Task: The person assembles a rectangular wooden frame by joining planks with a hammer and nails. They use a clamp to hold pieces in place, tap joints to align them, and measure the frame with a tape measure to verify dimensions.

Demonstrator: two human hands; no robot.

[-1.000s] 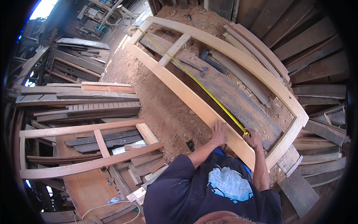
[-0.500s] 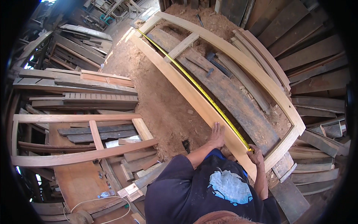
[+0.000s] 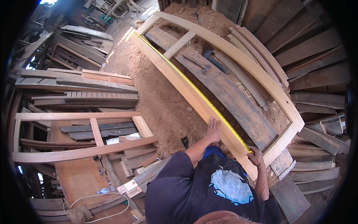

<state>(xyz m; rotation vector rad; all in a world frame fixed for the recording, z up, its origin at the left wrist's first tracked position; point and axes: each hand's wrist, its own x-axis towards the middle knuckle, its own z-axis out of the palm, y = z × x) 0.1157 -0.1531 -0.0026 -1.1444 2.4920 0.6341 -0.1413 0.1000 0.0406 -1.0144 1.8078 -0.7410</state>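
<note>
A long pale wooden frame (image 3: pixel 246 80) with one crosspiece (image 3: pixel 179 44) stretches from the upper middle to the lower right. Along the inner edge of its near rail (image 3: pixel 175 86) runs a pulled-out yellow tape measure (image 3: pixel 201 95), reaching the rail's far end. My right hand (image 3: pixel 256 156) is closed around the near end of the tape, by the frame's near corner; its case is mostly hidden. With fingers stretched out, my left hand (image 3: pixel 213 130) rests against the outer side of the same rail. A hammer (image 3: pixel 216 61) and another dark tool (image 3: pixel 199 63) lie on the weathered plank (image 3: pixel 231 95) under the frame.
A second, smaller wooden frame (image 3: pixel 85 116) lies at the left over stacked boards. Timber (image 3: pixel 309 59) leans along the right side. Sawdust (image 3: pixel 156 89) covers the ground. A plastic bottle (image 3: pixel 105 190) and a pale looped cord (image 3: pixel 99 196) lie at the lower left.
The tape has shifted slightly left, closer against the near rail. My left hand has moved a little left and up along the rail. My right hand keeps its hold on the tape measure.
</note>
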